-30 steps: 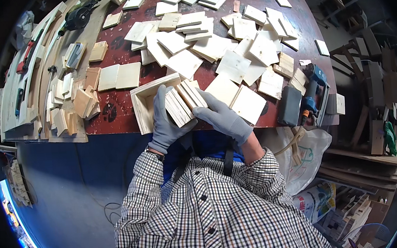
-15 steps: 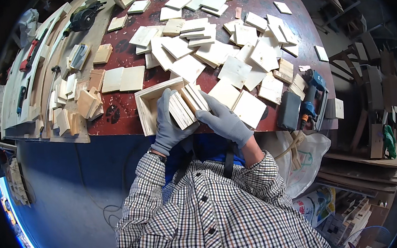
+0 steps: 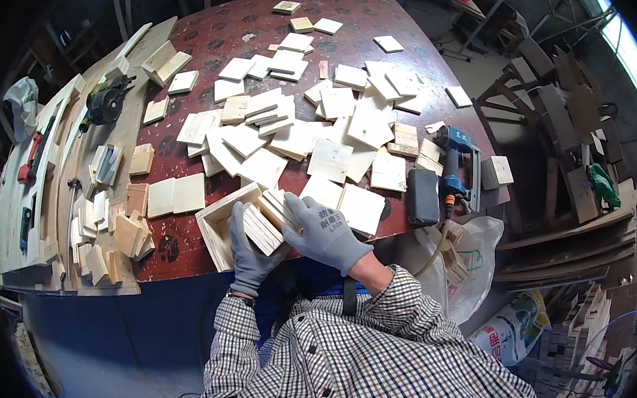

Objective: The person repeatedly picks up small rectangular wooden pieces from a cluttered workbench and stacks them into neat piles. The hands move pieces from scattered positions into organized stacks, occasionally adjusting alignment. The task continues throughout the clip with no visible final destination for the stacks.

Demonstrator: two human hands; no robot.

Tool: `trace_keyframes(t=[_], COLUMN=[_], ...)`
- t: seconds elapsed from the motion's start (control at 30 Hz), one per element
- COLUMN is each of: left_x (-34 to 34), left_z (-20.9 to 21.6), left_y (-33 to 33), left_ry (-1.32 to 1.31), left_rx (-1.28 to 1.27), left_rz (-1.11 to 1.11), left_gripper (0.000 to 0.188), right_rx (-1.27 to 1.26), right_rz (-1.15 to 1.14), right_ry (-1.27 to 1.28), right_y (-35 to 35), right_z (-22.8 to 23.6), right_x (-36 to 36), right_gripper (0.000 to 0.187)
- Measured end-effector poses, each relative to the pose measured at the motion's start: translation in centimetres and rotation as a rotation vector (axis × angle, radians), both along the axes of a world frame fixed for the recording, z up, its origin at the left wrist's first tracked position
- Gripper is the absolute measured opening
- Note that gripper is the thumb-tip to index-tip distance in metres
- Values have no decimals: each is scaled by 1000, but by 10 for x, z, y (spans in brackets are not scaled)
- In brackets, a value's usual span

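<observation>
My left hand (image 3: 254, 258), in a grey work glove, is closed on the left side of a stack of thin wooden boards (image 3: 262, 229). My right hand (image 3: 324, 232), gloved alike, presses against the right side of the boards with its fingers bent; its back faces up and hides part of them. The stack tilts at the table's near edge. Directly left of it an open wooden box (image 3: 214, 243) rests on the table, partly behind my left hand. Two square boards (image 3: 176, 196) lie side by side beyond the box.
Many loose wooden squares (image 3: 330, 159) are heaped over the red table (image 3: 201, 32). A blue nail gun (image 3: 459, 162) lies at the right edge, above a clear plastic bag (image 3: 480, 250). Wood offcuts (image 3: 130, 235) and a circular saw (image 3: 109, 103) are on the left.
The view has tilted up and turned, so the table's far end and the red basin show more. My right hand has rolled so its back faces up. Both hands stay at the boards.
</observation>
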State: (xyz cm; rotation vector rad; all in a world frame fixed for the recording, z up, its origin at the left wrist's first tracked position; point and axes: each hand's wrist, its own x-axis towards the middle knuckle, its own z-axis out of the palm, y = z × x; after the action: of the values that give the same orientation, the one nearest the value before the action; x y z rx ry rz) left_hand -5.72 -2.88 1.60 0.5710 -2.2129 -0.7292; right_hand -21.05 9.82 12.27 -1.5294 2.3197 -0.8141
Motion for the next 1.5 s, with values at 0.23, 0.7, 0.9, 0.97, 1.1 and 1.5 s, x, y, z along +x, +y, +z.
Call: trace_keyframes(t=[0.23,0.7,0.9,0.97,1.1,1.5], left_x=[12,116,146,145,140,134], left_z=[13,129,108,110,106,131], left_y=[13,41,42,44,43,44], left_ry=[88,306,305,322,372,175], left_rx=[148,-134,8,5,16,-251], left_rz=[-42,167,377,381,345,204], left_gripper=[136,132,128,127,129,129], right_rx=[-175,-274,-232,-163,-197,130], right_rz=[-182,-405,-406,-376,-221,-95], right_ry=[-264,-452,-613,-563,-1023,323], right_y=[8,14,24,22,0,-25], right_z=[-21,-46,-27,-44,-60,-36], right_x=[-10,12,-20,-18,10,34], right_gripper=[54,56,57,55,53,27])
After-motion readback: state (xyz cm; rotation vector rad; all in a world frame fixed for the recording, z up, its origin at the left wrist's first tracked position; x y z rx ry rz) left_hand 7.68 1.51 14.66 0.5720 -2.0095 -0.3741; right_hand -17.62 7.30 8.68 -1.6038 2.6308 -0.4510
